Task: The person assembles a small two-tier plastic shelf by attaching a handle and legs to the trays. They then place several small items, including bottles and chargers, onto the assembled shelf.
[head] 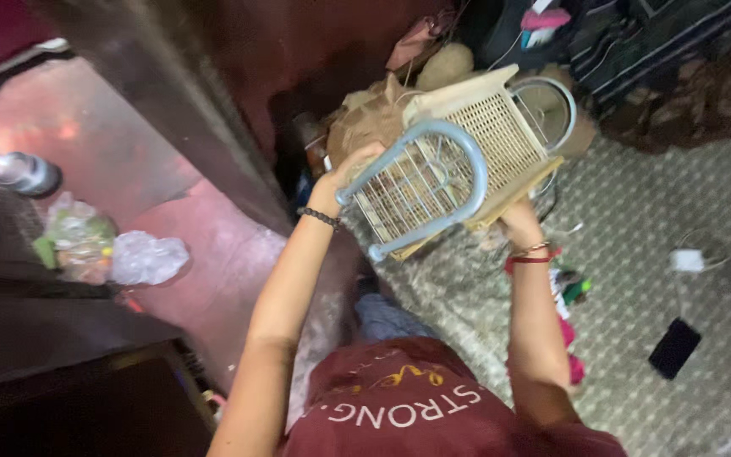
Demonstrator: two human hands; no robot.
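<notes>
Your left hand (355, 166) grips the left edge of a cream wicker cage (458, 161) with a wire-grid face, fingers curled over the frame where a pale blue tubular handle (433, 182) bends around it. Your right hand (518, 216) supports the cage from beneath at its near right corner; most of that hand is hidden behind the frame, so only the wrist and the heel of the palm show, and you cannot tell how the fingers close there. A dark beaded band (321, 217) circles your left wrist, and red and gold bangles (531, 254) sit on the right.

The cage is held up off the floor, tilted, with its grid face turned toward you, in the middle of the scene, above the patterned grey floor mat (662, 220). At the cage's far right end a round wire ring (547, 106) stands out. Behind it, farther off, lie tan bundles and cloth (382, 110).

On the mat to the right lie a white charger with its cable (687, 259) and, nearer, a dark phone (674, 347). To the left, on a reddish surface, sit crumpled plastic bags (116, 250) and a metal bottle (23, 172) farther away. Your maroon shirt (433, 415) fills the near edge.
</notes>
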